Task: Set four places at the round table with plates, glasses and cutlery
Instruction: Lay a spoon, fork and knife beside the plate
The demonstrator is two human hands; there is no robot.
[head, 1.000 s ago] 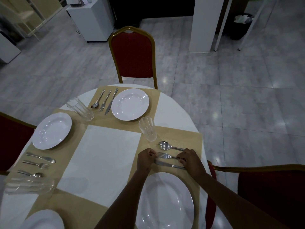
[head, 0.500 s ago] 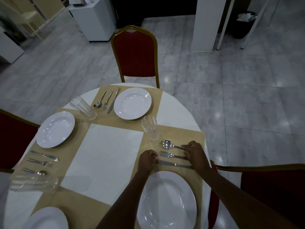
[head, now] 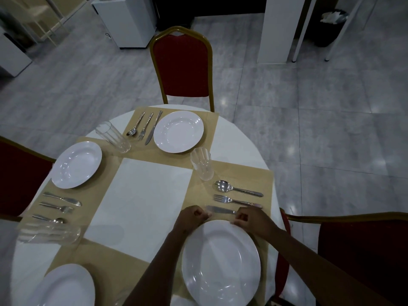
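Observation:
On the round white-clothed table (head: 234,138), a white plate (head: 220,261) lies on the near right placemat. My left hand (head: 193,217) and my right hand (head: 251,218) rest with curled fingers at its far rim. Between them lies a knife (head: 220,209), its handle end hidden by my right hand. Beyond it lie a fork (head: 236,200), a spoon (head: 238,188) and a glass (head: 202,163). The far plate (head: 178,131) has cutlery (head: 144,127) and a glass (head: 113,138) beside it. By the left plate (head: 76,164) are cutlery (head: 58,206) and a blurred glass (head: 48,234). A third plate (head: 66,286) sits near left.
Red chairs with gold frames stand at the far side (head: 182,62), the left (head: 19,180) and the right (head: 364,250) of the table. A white pillar (head: 276,29) and a dark bin (head: 331,27) stand on the grey tiled floor behind.
Both hands have drawn back from the ends of the knife and fork toward the plate's far rim. The fork handle is now uncovered. The view has tilted slightly.

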